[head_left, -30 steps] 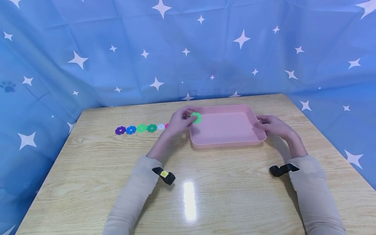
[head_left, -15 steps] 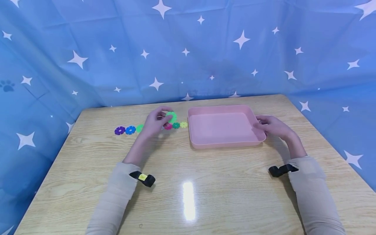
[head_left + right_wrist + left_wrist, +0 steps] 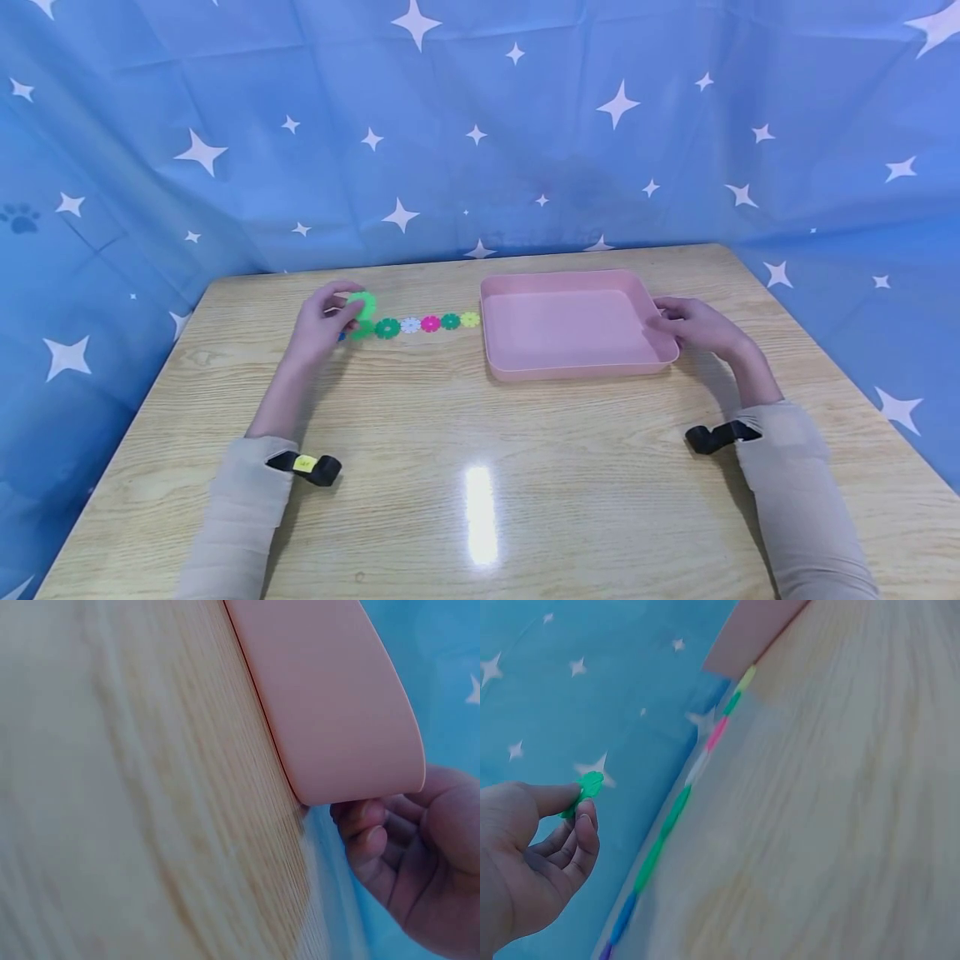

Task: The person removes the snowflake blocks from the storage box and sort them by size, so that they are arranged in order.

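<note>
Between thumb and fingers my left hand (image 3: 318, 323) pinches a light green snowflake disc (image 3: 363, 304), held above the left part of a row of discs. In that row a dark green disc (image 3: 387, 328), a white disc (image 3: 410, 325), a pink disc (image 3: 430, 323) and a yellow disc (image 3: 470, 319) lie edge to edge. The blue and purple discs (image 3: 623, 918) at its left end are mostly hidden by the hand in the head view. My right hand (image 3: 699, 323) grips the right wall of a pink tray (image 3: 577, 329), thumb over the rim and fingers outside.
The wooden table (image 3: 570, 467) stretches in front of the tray and the row. Behind its far edge hangs a blue curtain (image 3: 465, 125) with white stars. The yellow end of the row sits close to the tray's left wall.
My left hand has carried the light green disc left from the tray's left edge, along the row to its left part. The right hand has stayed on the tray.
</note>
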`<state>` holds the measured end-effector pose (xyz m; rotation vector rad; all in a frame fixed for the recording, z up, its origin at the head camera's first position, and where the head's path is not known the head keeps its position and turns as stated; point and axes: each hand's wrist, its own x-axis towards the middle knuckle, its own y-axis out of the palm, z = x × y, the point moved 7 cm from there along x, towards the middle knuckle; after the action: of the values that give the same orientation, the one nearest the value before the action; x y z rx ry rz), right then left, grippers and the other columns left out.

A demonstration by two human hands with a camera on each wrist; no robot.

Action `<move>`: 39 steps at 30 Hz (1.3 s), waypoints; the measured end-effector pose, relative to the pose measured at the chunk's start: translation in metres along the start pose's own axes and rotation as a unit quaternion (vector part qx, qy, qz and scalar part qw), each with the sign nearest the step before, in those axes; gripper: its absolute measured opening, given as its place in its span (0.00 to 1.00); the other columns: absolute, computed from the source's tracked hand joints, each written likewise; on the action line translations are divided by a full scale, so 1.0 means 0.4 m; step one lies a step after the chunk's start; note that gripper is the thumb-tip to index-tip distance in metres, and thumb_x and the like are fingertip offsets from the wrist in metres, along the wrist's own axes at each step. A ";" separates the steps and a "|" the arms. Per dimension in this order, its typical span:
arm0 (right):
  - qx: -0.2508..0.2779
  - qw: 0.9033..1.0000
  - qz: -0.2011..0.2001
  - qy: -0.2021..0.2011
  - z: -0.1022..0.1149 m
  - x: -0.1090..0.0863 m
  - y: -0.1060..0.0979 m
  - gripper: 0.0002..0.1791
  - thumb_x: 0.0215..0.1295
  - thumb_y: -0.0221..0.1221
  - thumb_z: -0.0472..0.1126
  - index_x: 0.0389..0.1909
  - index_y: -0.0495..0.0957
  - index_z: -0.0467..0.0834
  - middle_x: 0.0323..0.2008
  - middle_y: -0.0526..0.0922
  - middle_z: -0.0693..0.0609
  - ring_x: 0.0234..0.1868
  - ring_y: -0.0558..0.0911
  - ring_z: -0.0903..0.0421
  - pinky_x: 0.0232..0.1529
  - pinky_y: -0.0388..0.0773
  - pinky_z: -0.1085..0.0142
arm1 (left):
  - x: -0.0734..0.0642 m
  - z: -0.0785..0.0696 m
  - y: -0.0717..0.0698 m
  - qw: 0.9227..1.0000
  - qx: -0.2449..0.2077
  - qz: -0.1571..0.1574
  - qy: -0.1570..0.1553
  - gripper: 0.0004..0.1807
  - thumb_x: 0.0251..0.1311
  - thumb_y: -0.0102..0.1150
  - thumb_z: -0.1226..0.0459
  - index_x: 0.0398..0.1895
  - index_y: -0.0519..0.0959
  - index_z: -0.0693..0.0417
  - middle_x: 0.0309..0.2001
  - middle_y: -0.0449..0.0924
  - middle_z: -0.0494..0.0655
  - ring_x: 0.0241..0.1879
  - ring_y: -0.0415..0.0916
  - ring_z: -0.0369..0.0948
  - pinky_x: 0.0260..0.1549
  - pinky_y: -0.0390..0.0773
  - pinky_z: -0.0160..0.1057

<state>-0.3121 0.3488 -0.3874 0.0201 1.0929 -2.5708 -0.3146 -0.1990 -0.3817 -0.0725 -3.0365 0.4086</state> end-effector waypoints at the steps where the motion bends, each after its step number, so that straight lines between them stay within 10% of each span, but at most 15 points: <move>1: 0.003 1.000 0.000 0.000 -0.001 0.000 0.000 0.29 0.78 0.53 0.43 0.72 0.62 0.30 0.36 0.78 0.43 0.28 0.74 0.56 0.32 0.73 0.62 | -0.007 0.002 -0.014 1.000 -0.001 -0.005 -0.003 0.21 0.73 0.58 0.62 0.65 0.73 0.60 0.43 0.74 0.56 0.36 0.81 0.49 0.42 0.82 0.46; 10: 0.010 1.000 0.005 0.008 -0.015 0.000 0.001 0.32 0.78 0.52 0.45 0.74 0.59 0.31 0.48 0.80 0.37 0.35 0.78 0.57 0.36 0.76 0.64 | -0.052 0.040 -0.131 0.998 0.020 -0.052 -0.028 0.22 0.73 0.56 0.65 0.66 0.70 0.63 0.43 0.72 0.57 0.32 0.81 0.41 0.37 0.83 0.37; 22: 0.014 1.000 0.003 0.006 -0.012 0.003 -0.001 0.32 0.78 0.53 0.44 0.73 0.60 0.31 0.38 0.78 0.42 0.28 0.75 0.56 0.31 0.74 0.62 | -0.076 0.141 -0.285 0.978 0.107 -0.144 -0.103 0.22 0.73 0.56 0.61 0.65 0.70 0.63 0.37 0.71 0.49 0.24 0.77 0.31 0.27 0.79 0.28; 39: 0.009 1.000 0.003 0.006 -0.010 -0.001 0.001 0.33 0.78 0.53 0.44 0.74 0.58 0.30 0.45 0.80 0.38 0.33 0.77 0.56 0.35 0.76 0.63 | -0.065 0.142 -0.286 0.964 0.209 -0.122 -0.113 0.23 0.71 0.58 0.58 0.62 0.74 0.64 0.33 0.78 0.48 0.25 0.74 0.31 0.26 0.74 0.32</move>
<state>-0.3120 0.3514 -0.3905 0.0444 1.0728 -2.5777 -0.2978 -0.3257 -0.4078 0.3940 -3.0382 1.0843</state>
